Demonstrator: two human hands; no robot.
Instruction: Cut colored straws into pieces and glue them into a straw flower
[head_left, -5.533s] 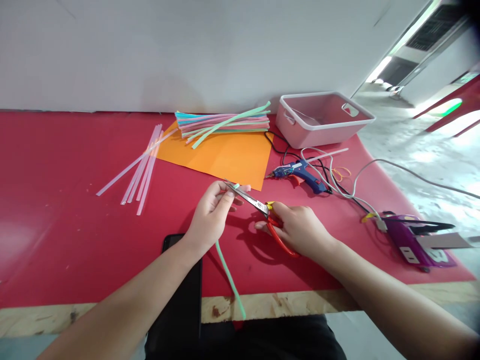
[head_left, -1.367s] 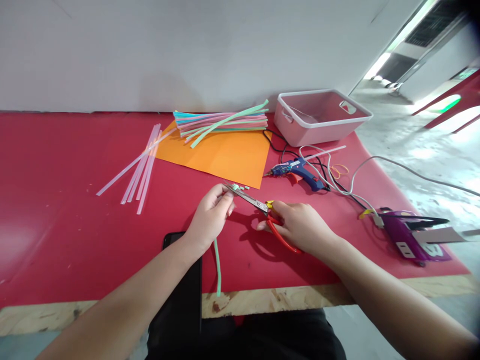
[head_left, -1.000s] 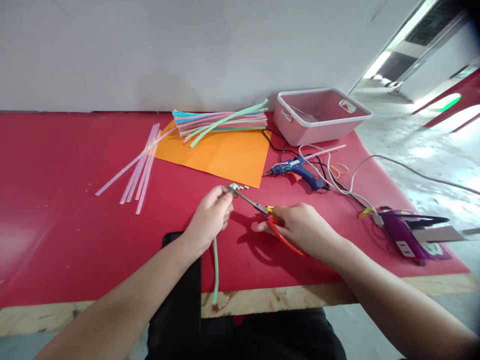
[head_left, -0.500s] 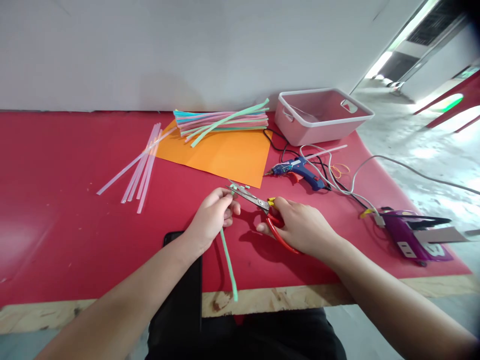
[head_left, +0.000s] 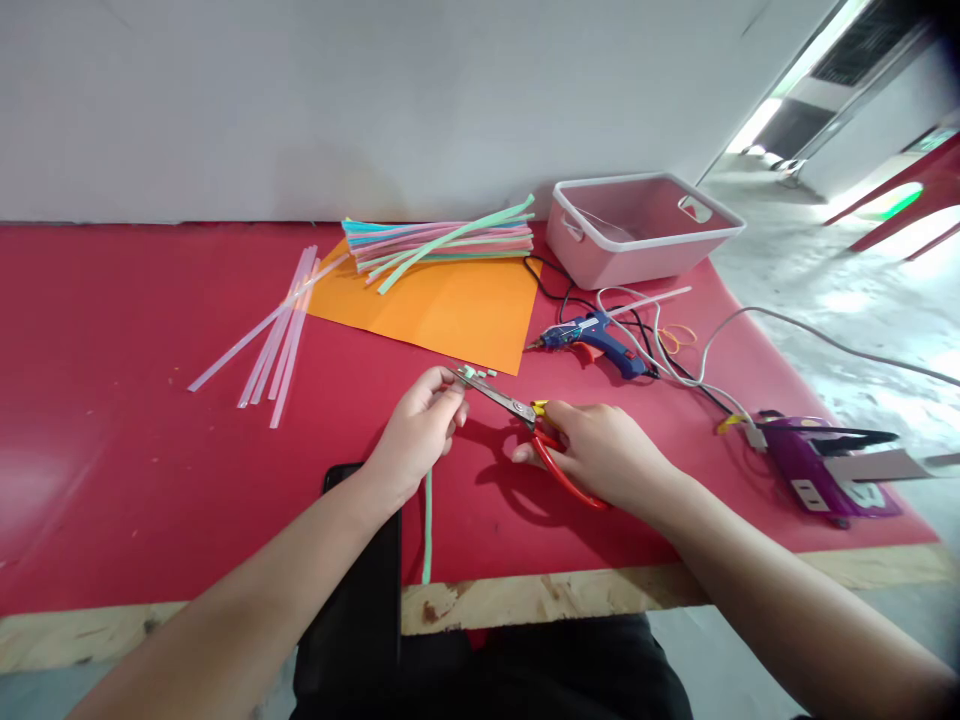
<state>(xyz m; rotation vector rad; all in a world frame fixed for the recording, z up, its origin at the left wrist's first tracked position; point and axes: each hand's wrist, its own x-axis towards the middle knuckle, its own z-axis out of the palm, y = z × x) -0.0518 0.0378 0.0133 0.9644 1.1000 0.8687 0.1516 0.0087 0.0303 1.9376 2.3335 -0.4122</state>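
Note:
My left hand (head_left: 431,420) pinches a green pipe cleaner (head_left: 428,525), whose long end hangs down toward the table's front edge. In my right hand (head_left: 596,445) is a pair of scissors (head_left: 555,462) with red handles and a yellow piece at the pivot side. The blades point left and reach the fingertips of my left hand; they look nearly closed, and whether the pipe cleaner lies between them is hard to see. Several small green cut pieces (head_left: 481,374) lie just beyond the blade tips, by the orange sheet (head_left: 450,325).
A bundle of coloured pipe cleaners (head_left: 450,243) rests on the sheet. Left of it lie clear glue sticks (head_left: 281,335). Rightward are a blue glue gun (head_left: 600,340), a pink basket (head_left: 637,265), tangled cables and a purple power strip (head_left: 802,470). A black phone (head_left: 364,570) overhangs the front edge.
The hanging end of the pipe cleaner has swung left. My left hand has shifted slightly left, and the scissor blades have come closer together.

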